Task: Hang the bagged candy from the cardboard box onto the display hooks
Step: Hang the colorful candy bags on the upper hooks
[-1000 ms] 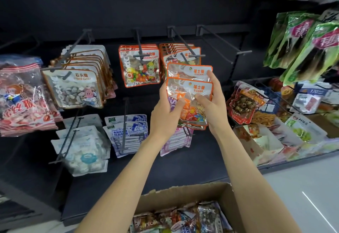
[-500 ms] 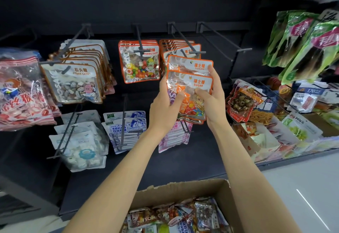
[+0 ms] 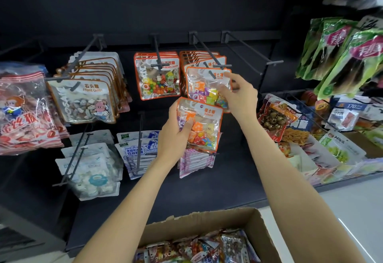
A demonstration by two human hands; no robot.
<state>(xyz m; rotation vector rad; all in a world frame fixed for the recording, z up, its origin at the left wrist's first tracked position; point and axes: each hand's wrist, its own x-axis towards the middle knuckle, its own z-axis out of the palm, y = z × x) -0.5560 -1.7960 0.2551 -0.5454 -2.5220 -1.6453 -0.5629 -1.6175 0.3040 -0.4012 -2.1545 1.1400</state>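
My left hand (image 3: 176, 130) grips an orange-edged bag of sugar candy (image 3: 204, 126) by its left side, held below the hooks. My right hand (image 3: 238, 95) pinches a second, matching bag (image 3: 204, 85) by its right edge, with the bag's hang hole at the tip of a black display hook (image 3: 209, 55). More of the same bags hang behind it on that hook. At the bottom of the view the cardboard box (image 3: 259, 231) stands with its flaps up and several mixed candy bags (image 3: 196, 248) inside.
Bear-candy bags (image 3: 157, 78) hang on the hook to the left, stone-candy bags (image 3: 83, 99) further left. An empty hook (image 3: 252, 51) sticks out to the right. White and purple bags hang on a lower row. Snack packs (image 3: 277, 117) fill the right shelf; green bags (image 3: 342, 55) hang above.
My hands have split the two bags apart. The right hand lifted one bag up to the hook's tip while the left hand kept the other lower down.
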